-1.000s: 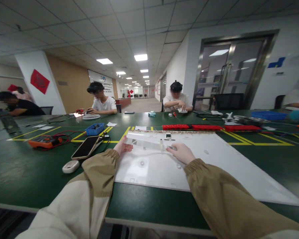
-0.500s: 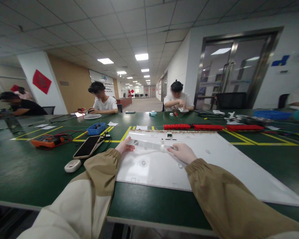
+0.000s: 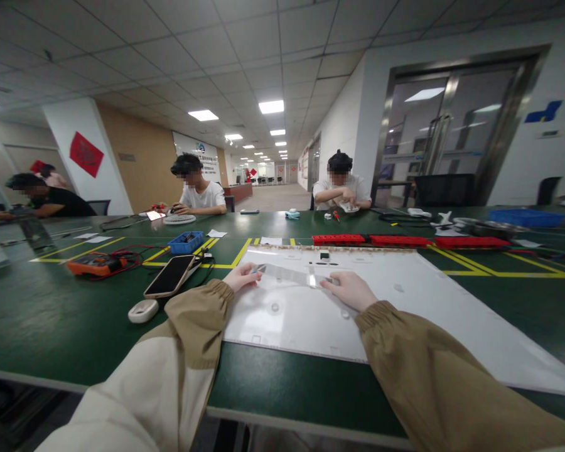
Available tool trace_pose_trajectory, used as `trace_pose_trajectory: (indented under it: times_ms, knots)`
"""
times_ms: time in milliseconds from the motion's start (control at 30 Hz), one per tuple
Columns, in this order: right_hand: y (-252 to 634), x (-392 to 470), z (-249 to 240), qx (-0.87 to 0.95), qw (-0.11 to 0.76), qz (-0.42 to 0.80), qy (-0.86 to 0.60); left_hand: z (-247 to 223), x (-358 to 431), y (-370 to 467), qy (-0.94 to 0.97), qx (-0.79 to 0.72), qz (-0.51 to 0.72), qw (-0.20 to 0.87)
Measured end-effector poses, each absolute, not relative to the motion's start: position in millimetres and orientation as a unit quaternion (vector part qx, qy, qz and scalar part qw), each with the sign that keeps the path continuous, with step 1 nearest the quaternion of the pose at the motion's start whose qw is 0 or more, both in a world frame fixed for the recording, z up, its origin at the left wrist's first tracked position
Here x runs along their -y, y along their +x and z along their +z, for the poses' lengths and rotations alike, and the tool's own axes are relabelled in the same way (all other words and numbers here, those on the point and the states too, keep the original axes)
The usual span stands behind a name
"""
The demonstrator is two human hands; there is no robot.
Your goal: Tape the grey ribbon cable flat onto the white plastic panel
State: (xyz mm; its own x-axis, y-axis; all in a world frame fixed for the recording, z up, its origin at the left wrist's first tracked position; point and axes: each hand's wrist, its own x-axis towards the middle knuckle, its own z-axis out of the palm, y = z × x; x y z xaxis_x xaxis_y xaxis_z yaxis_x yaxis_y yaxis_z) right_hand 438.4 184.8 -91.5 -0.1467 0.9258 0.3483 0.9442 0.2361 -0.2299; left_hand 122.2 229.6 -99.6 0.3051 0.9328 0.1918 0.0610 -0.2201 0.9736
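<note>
A clear, glossy plastic strip (image 3: 294,275) is stretched between my two hands, just over a large white panel (image 3: 306,326). My left hand (image 3: 243,277) pinches its left end, and something small and dark shows at those fingertips. At the other end, the thumb and fingers of my right hand (image 3: 351,289) are closed on the strip. Whether the strip touches the panel I cannot tell. The panel lies flat on the green table (image 3: 282,386), with small round marks and a row of slots along its far part.
Left of the panel lie a phone (image 3: 170,276), a white rounded case (image 3: 143,311), an orange multimeter (image 3: 98,263) and a blue bin (image 3: 185,242). Red strips (image 3: 400,241) run behind the panel. Two people (image 3: 198,191) in headsets sit across the table, with another at far left.
My left hand's fingers have curled in more around the strip's left end, and the strip's raised left tip has come down. The whole view has shifted slightly; my right hand stays nearly in place.
</note>
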Motion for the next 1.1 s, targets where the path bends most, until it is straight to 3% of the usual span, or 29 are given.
trace_pose_trajectory:
  times_ms: [633,1100]
  knots:
    - [436,-184,-91,0.761,0.21,-0.014,-0.613,-112,-238,121,0.684,-0.36,0.424,0.473]
    - [436,-185,-91,0.761,0.202,-0.011,-0.617,-109,-246,117,0.594,-0.369,0.432,0.569]
